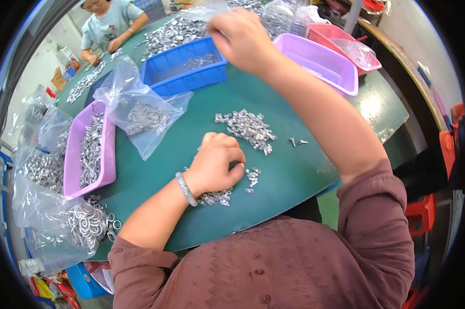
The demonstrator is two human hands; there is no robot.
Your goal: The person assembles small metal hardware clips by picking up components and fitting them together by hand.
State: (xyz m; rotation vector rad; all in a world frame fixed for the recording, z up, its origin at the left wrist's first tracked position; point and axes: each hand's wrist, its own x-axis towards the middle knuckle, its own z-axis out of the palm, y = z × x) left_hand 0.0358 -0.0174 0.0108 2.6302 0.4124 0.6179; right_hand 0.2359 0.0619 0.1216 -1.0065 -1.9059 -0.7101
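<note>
My left hand [215, 164], with a pale bangle [185, 189] at the wrist, rests low over the green table [273, 201]. Its fingers are curled with the thumb close to them; whatever they grip is hidden. Small silvery metal pieces [219, 198] lie beneath and beside it, and a few more loose ones [252, 177] are just to its right. Beyond them spreads a larger heap of small metal fittings [248, 129]. My right hand [243, 40] is raised at the right end of a blue bin [186, 80] that holds small metal parts. Its fingers bend downward, their tips hidden.
Left stand a lilac basket [109, 149] of metal parts, a clear bag [149, 118] of small pieces and a bag of metal rings [88, 226]. Another lilac basket [341, 77] and a pink basket [369, 59] are at right. A co-worker [109, 31] handles parts at far left.
</note>
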